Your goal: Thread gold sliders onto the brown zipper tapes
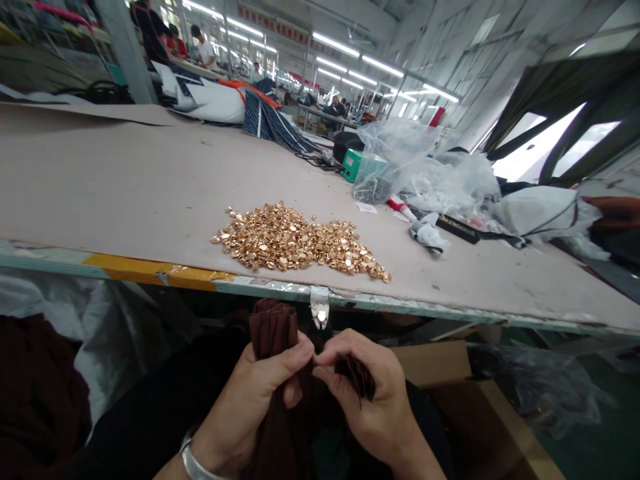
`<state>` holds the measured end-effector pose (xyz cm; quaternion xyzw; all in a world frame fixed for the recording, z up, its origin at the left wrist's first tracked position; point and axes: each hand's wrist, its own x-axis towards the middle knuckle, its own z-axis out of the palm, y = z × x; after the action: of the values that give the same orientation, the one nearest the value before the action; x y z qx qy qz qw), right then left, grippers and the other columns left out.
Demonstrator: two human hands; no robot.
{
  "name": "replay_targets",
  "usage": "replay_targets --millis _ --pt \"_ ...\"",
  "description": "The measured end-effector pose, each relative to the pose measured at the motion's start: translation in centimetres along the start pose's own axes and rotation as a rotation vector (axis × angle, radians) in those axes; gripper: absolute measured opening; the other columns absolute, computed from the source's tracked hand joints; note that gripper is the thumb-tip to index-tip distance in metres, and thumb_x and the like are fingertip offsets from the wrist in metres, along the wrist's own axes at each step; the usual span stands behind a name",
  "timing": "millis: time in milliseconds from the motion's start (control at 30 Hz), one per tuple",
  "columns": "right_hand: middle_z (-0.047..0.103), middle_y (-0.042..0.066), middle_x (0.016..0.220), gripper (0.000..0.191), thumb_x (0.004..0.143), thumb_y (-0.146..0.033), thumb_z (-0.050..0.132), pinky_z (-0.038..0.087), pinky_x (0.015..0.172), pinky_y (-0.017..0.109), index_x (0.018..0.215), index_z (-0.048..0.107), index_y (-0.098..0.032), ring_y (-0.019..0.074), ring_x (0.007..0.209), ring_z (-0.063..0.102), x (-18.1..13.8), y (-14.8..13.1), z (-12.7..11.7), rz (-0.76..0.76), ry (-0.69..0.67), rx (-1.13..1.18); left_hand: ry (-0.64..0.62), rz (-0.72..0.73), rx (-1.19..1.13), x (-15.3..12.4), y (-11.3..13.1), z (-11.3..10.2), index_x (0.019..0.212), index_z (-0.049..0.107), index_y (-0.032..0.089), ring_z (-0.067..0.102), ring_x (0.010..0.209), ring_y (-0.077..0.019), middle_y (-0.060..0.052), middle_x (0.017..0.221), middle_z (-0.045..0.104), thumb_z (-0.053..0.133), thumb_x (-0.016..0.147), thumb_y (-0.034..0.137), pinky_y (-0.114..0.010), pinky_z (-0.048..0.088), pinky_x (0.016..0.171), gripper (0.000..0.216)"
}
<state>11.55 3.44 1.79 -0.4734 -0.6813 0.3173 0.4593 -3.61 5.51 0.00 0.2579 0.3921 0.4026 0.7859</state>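
Note:
My left hand is closed round a folded bundle of dark brown fabric, whose pleated top sticks up above the thumb. Close beside it, my right hand is closed too, with more brown fabric layers in its curled fingers. Thumb and fingertips of both hands nearly meet; anything tiny pinched there is too small to make out. Just above the hands, a small metal holder is fixed to the table's edge, with a shiny piece at its tip. Behind it lies a heap of gold-coloured metal pieces.
The table has a taped front edge. Plastic bags, a green box and a black bar lie at right. Striped cloth is at the back. Below stand a cardboard box and brown cloth. People work far behind.

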Motion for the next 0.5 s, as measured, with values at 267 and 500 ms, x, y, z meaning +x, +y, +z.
replay_targets --millis 267,500 --pt "0.057 -0.004 0.065 0.011 0.079 -0.027 0.070 0.040 0.053 0.019 0.081 0.063 -0.018 0.0089 0.057 0.049 0.0 0.0 1.0 0.272 0.151 0.247 0.074 -0.048 -0.017 0.0 -0.2 0.4 0.052 0.055 0.014 0.038 0.039 -0.0053 0.004 0.041 0.046 0.078 0.064 0.038 -0.018 0.027 0.042 0.035" --pt "0.044 -0.006 0.053 0.026 0.074 -0.038 0.072 0.023 0.039 0.016 0.072 0.063 -0.013 0.0032 0.043 0.028 0.4 0.6 1.2 0.518 0.165 0.643 0.054 -0.078 -0.125 0.5 0.7 0.5 0.064 0.063 0.014 0.036 0.035 -0.0043 0.007 0.037 0.041 0.076 0.066 0.035 -0.016 0.028 0.039 0.025"
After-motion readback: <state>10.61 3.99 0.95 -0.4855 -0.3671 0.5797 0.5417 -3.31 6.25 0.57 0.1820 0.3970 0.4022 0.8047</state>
